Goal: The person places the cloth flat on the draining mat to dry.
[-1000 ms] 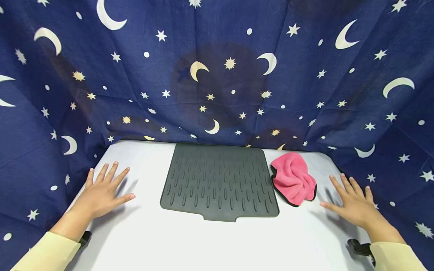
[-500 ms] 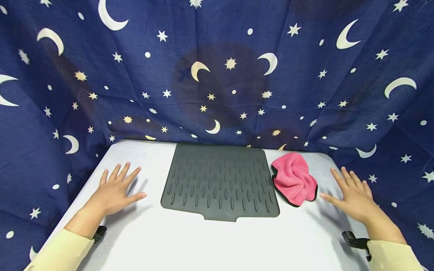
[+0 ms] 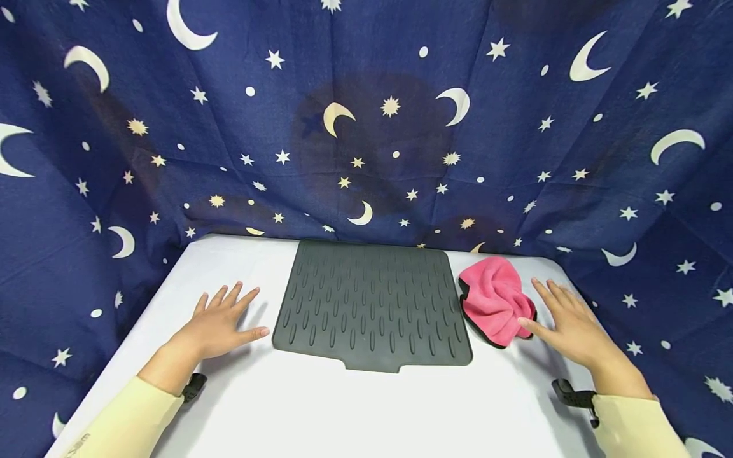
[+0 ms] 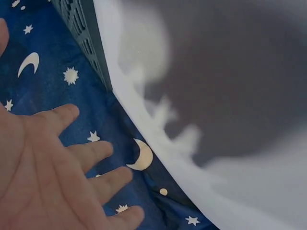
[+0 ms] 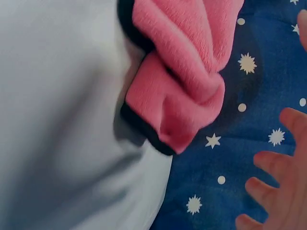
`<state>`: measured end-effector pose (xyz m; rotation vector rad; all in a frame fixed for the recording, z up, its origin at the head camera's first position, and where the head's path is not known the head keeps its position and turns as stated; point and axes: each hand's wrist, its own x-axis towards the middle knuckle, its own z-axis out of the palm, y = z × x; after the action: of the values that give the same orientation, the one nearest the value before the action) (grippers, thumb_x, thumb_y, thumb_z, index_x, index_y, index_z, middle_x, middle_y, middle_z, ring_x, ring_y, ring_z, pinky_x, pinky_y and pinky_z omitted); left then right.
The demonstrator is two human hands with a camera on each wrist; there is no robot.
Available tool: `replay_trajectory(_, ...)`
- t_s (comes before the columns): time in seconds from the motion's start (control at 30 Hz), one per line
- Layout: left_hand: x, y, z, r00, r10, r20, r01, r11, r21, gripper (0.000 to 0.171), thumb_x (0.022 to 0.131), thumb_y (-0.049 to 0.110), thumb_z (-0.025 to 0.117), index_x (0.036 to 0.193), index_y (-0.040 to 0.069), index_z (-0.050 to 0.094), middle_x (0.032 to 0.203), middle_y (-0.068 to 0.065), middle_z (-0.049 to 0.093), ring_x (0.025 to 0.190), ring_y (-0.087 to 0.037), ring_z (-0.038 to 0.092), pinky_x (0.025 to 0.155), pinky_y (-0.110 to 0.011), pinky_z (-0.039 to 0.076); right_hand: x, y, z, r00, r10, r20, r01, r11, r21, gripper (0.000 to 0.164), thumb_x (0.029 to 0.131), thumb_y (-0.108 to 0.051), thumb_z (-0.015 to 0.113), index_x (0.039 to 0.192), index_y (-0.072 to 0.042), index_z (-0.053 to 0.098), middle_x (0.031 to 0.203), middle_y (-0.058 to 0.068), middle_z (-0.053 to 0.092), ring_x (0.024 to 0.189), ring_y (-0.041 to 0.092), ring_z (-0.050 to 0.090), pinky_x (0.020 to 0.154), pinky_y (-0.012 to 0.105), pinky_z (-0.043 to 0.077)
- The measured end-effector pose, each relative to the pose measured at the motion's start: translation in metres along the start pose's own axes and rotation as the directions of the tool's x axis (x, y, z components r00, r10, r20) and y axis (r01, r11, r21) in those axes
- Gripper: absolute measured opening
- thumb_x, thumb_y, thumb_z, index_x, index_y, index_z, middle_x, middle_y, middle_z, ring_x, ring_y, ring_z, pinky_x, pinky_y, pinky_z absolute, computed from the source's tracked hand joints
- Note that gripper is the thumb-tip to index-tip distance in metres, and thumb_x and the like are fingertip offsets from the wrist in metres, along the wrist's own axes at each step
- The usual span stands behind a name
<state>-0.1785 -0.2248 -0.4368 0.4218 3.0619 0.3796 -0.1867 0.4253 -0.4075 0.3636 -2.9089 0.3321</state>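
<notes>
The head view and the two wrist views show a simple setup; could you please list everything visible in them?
Ribbed mat: one, dark grey, flat at the middle of the table's far side
Cloth: one, pink with black edging, crumpled at the mat's right
Table: one, white surface, under mat and cloth
Backdrop: blue with pale moons, stars and dots, behind the table and at its sides
Left wrist device: one, black, at the left wrist
Right wrist device: one, black, at the right wrist
Sleeves: two, pale yellow, one on each forearm
Left hand: one, bare, left of the mat, holding nothing
Right hand: one, bare, beside the cloth, holding nothing
</notes>
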Motion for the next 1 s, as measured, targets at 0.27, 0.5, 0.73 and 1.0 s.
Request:
replay_trajectory(0.27, 0.005, 0.011, 0.004, 0.994, 0.005, 0.106, -0.005, 1.0, -0.008, 0.094, 0.076, 0.079, 0.039, 0.145, 0.017, 0.03, 0.148, -0.022, 0.024, 0.133, -0.046, 0.019, 0.101, -0.066, 0.008, 0.012, -0.018, 0.003, 1.0, -0.016, 0.023, 0.014, 0.996, 0.087, 0.083, 0.082, -0.046, 0.064, 0.148, -0.017, 0.021, 0.145, 0.028, 0.023, 0.132, 0.048, 0.017, 0.1, 0.065, 0.013)
replay_trajectory(0.5, 0.012, 0.016, 0.006, 0.978, -0.01, 0.21, 0.014, 1.0, -0.016, 0.098, 0.074, 0.078, 0.043, 0.147, 0.016, 0.025, 0.148, -0.023, 0.02, 0.133, -0.047, 0.018, 0.101, -0.066, 0.01, 0.023, -0.02, 0.015, 0.999, -0.03, 0.03, 0.025, 0.984, 0.176, 0.079, 0.086, -0.042, 0.061, 0.148, -0.014, 0.021, 0.149, 0.018, 0.022, 0.134, 0.042, 0.02, 0.101, 0.063, 0.018)
replay_trajectory(0.73, 0.021, 0.017, 0.014, 0.967, -0.025, 0.254, 0.024, 1.0, 0.006, 0.102, 0.071, 0.079, 0.046, 0.147, 0.014, 0.024, 0.149, -0.022, 0.019, 0.134, -0.046, 0.016, 0.102, -0.065, 0.013, 0.033, -0.023, 0.027, 1.0, -0.03, 0.0, 0.029, 0.975, 0.219, 0.075, 0.086, -0.042, 0.062, 0.146, -0.014, 0.027, 0.148, 0.013, 0.029, 0.132, 0.039, 0.025, 0.102, 0.059, 0.021)
replay_trajectory(1.0, 0.026, 0.016, 0.021, 0.969, -0.019, 0.247, 0.013, 1.0, 0.027, 0.102, 0.069, 0.078, 0.05, 0.147, 0.018, 0.024, 0.15, -0.022, 0.018, 0.134, -0.047, 0.015, 0.098, -0.067, 0.019, 0.034, -0.024, 0.036, 1.0, -0.024, -0.001, 0.024, 0.977, 0.21, 0.072, 0.087, -0.042, 0.06, 0.145, -0.011, 0.029, 0.145, 0.016, 0.032, 0.13, 0.042, 0.027, 0.1, 0.061, 0.022)
